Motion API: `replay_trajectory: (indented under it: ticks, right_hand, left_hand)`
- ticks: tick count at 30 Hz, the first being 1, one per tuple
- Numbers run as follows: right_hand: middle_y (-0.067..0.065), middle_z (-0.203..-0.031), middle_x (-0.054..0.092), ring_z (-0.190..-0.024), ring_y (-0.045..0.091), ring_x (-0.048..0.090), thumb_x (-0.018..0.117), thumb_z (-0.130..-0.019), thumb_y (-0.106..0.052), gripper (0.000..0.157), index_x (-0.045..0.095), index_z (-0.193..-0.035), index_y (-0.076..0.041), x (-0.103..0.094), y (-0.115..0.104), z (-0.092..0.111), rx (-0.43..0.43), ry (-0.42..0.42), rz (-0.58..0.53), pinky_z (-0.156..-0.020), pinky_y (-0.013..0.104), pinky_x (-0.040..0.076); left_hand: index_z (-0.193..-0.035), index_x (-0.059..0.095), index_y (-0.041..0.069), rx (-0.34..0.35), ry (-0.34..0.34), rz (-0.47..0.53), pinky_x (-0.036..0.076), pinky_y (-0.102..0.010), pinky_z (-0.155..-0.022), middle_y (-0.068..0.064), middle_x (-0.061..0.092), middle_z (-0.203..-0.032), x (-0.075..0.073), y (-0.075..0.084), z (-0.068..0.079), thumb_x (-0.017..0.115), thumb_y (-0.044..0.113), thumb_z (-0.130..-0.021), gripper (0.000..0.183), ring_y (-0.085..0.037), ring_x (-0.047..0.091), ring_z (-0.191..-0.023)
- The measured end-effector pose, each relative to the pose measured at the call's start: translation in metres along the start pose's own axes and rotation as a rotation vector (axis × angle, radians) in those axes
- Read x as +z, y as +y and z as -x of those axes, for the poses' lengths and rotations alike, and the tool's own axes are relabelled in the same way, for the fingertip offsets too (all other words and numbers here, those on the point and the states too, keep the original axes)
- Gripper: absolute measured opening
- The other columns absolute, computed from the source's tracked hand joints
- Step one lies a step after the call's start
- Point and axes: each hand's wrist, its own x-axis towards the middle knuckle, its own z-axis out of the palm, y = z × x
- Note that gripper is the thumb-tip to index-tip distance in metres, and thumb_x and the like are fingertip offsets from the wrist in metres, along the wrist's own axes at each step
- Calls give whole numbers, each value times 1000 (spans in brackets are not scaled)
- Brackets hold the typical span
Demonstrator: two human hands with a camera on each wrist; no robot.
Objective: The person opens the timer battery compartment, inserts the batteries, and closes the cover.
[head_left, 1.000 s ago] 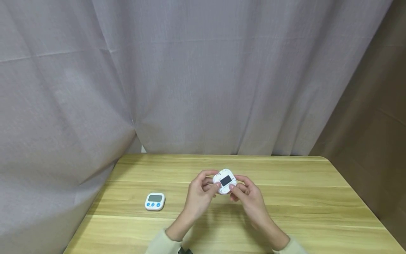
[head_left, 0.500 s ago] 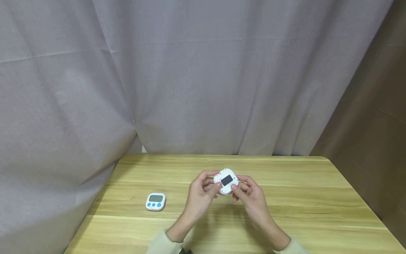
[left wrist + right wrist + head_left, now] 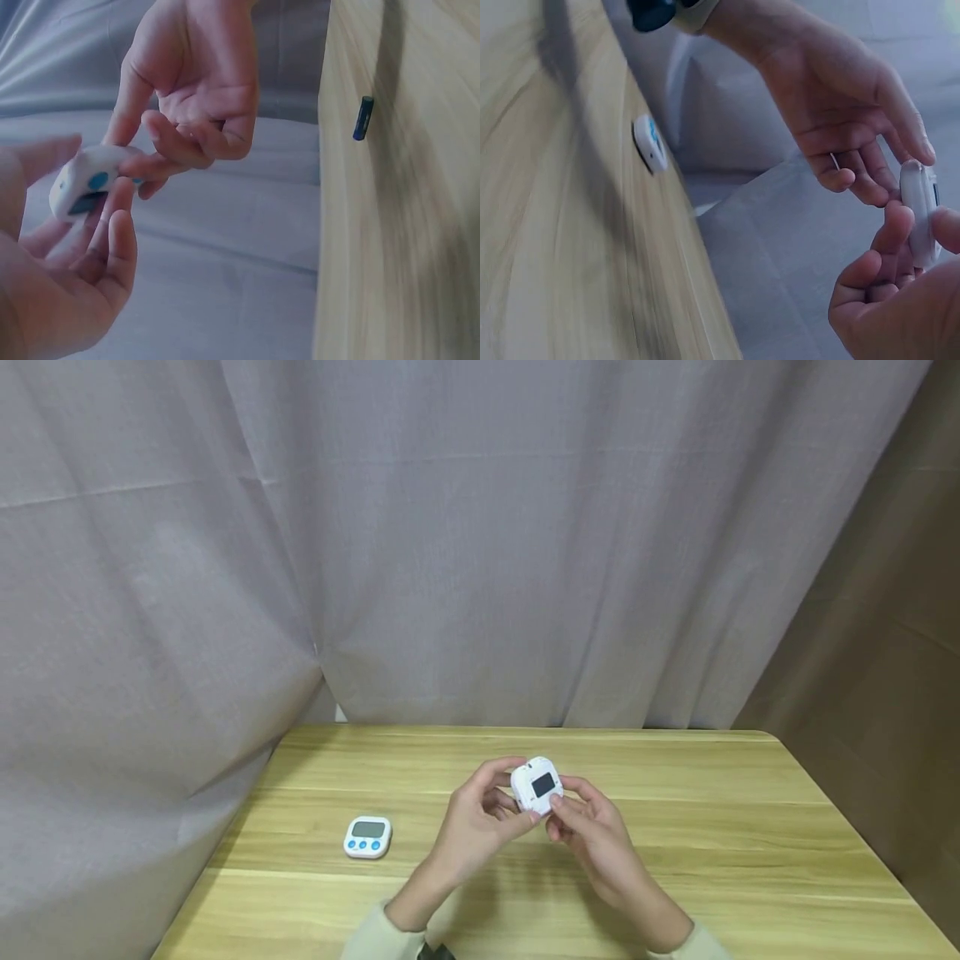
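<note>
Thumbs and fingers of the left hand [image 3: 471, 822] and right hand [image 3: 596, 837] clamp the white timer [image 3: 525, 792] above the table [image 3: 712, 835], the dark rectangle [image 3: 543, 784] on its back facing the head camera. Left of that timer, well apart, a second timer [image 3: 367, 837] lies screen-up. Lower than it, a dark battery [image 3: 363, 118] rests on the wood. Behind it hangs a grey curtain [image 3: 465, 568].

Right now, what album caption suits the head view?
Left hand and right hand hold a white timer over a wooden table; another timer lies at left.
</note>
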Motion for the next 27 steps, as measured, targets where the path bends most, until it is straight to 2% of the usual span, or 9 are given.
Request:
replay_trajectory:
  ticks: [4, 7, 10, 12, 17, 21, 23, 27]
  right_hand:
    - [-7, -93, 73, -81, 5, 65, 48, -112, -9, 20, 59, -127, -16, -2, -2, 2, 23, -142, -125, -77, 19, 54]
    - [-6, -100, 73, -89, 6, 65, 44, -113, -10, 21, 61, -124, -17, -2, -3, 2, 50, -208, -163, -79, 19, 53]
    - [-5, -106, 74, -96, 7, 65, 43, -114, -13, 23, 63, -125, -18, -2, -4, 2, 54, -245, -129, -83, 21, 53]
    - [-4, -110, 75, -99, 8, 65, 40, -115, -14, 28, 63, -130, -16, -2, -4, 3, 36, -283, -90, -85, 22, 52]
    - [0, -120, 76, -106, 10, 64, 30, -117, -17, 42, 59, -146, -8, -1, -3, 3, 3, -375, -22, -89, 26, 49]
    - [4, -121, 78, -104, 10, 64, 30, -117, -24, 43, 65, -138, -10, 0, -4, 4, 16, -347, 81, -88, 29, 51]
    - [4, -121, 79, -102, 10, 64, 32, -117, -27, 43, 68, -134, -10, 1, -5, 4, 23, -310, 143, -87, 29, 54]
    - [2, -110, 77, -99, 11, 65, 39, -116, -26, 44, 67, -129, 5, 3, -8, 4, 7, -194, 241, -81, 26, 57]
  left_hand:
    - [-144, 60, 20, 91, -28, -86, 60, -26, -76, -2, 73, -119, -2, 1, 1, 90, 4, -80, 73, -12, 70, -90]
    - [-146, 59, 20, 165, -32, -158, 60, -29, -81, 0, 72, -121, -2, 1, 1, 92, 4, -77, 78, -17, 68, -96]
    - [-146, 60, 21, 215, -25, -220, 58, -31, -87, 1, 69, -126, -2, 2, 1, 94, 8, -76, 79, -22, 65, -107]
    - [-147, 61, 22, 230, -21, -253, 57, -33, -92, 2, 66, -131, -2, 1, 1, 95, 11, -76, 79, -23, 61, -115]
    - [-148, 61, 27, 215, -29, -291, 52, -39, -105, 4, 56, -143, -1, -1, 2, 94, 18, -78, 78, -17, 50, -131]
    - [-150, 58, 25, 238, -42, -298, 53, -48, -110, 2, 58, -149, -1, -4, 1, 93, 19, -81, 77, -18, 53, -136]
    - [-151, 57, 24, 256, -51, -300, 56, -48, -109, 0, 60, -148, -2, -5, 1, 92, 18, -82, 77, -20, 57, -134]
    - [-151, 58, 23, 298, -58, -356, 58, -43, -107, -3, 61, -144, -5, -7, 1, 92, 17, -81, 78, -21, 59, -130]
